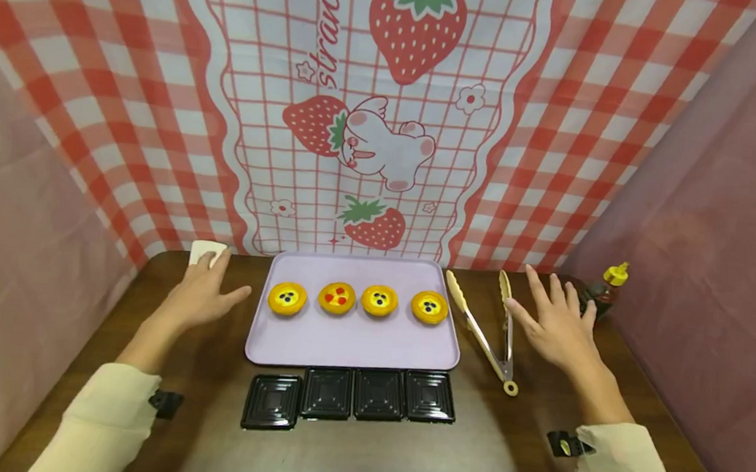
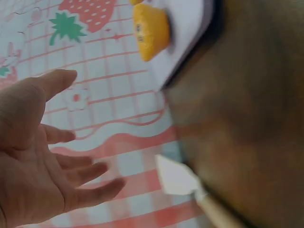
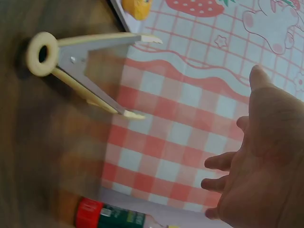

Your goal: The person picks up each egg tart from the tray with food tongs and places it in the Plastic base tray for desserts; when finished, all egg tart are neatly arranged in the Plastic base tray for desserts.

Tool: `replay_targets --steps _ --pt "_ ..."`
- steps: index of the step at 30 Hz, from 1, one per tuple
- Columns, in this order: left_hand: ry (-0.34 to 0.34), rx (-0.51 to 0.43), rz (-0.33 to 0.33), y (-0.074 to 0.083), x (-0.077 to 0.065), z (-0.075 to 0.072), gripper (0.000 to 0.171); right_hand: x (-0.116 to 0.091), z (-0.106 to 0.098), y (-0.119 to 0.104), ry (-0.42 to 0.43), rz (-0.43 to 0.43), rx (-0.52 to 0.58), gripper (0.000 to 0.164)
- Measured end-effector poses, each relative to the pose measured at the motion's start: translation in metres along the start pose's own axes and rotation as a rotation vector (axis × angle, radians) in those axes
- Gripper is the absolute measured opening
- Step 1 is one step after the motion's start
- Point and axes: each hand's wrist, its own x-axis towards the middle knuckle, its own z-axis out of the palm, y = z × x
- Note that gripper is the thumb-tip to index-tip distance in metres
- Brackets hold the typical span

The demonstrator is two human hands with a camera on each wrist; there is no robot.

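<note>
My left hand (image 1: 199, 293) hovers with spread fingers over a spatula with a pale blade (image 2: 176, 176), left of the lilac tray (image 1: 350, 347); nothing is held. On the tray several yellow tarts stand in a row: one tart (image 1: 337, 298) has red pieces on top, the others, such as the end tart (image 1: 429, 307), dark dots. Spread open as well, my right hand (image 1: 564, 329) is between the tongs (image 1: 505, 368) and a sauce bottle (image 1: 604, 290) with a yellow cap. It holds nothing and partly covers the bottle. The tongs lie with their arms apart.
In front of the tray several black square plastic trays (image 1: 378, 395) form a row, the leftmost black tray (image 1: 272, 402) slightly nearer. A strawberry-print cloth (image 1: 379, 221) hangs behind the wooden table (image 1: 208, 400). Pink fabric (image 1: 715, 216) borders both sides.
</note>
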Motion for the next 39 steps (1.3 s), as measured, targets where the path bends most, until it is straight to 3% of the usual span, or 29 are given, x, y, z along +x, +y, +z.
replay_targets --steps 4,14,21,24,29,39 --pt "-0.06 -0.05 0.018 -0.008 0.007 0.015 0.08 0.001 0.011 -0.002 -0.001 -0.014 0.017 0.078" --pt "-0.131 -0.122 -0.051 -0.018 0.013 0.047 0.073 0.006 0.035 -0.006 -0.02 -0.037 0.054 0.086" --pt "-0.219 -0.419 -0.18 -0.014 0.018 0.063 0.065 0.006 0.04 -0.005 -0.043 -0.02 0.057 0.084" --pt "-0.231 -0.512 -0.201 -0.012 0.02 0.067 0.056 0.006 0.04 -0.005 -0.051 -0.013 0.055 0.081" --pt "-0.23 -0.531 -0.192 -0.009 0.02 0.069 0.051 0.008 0.041 -0.003 -0.06 0.001 0.057 0.083" --pt "-0.172 -0.535 -0.212 -0.009 0.02 0.072 0.064 0.008 0.05 -0.003 -0.099 0.056 0.092 0.098"
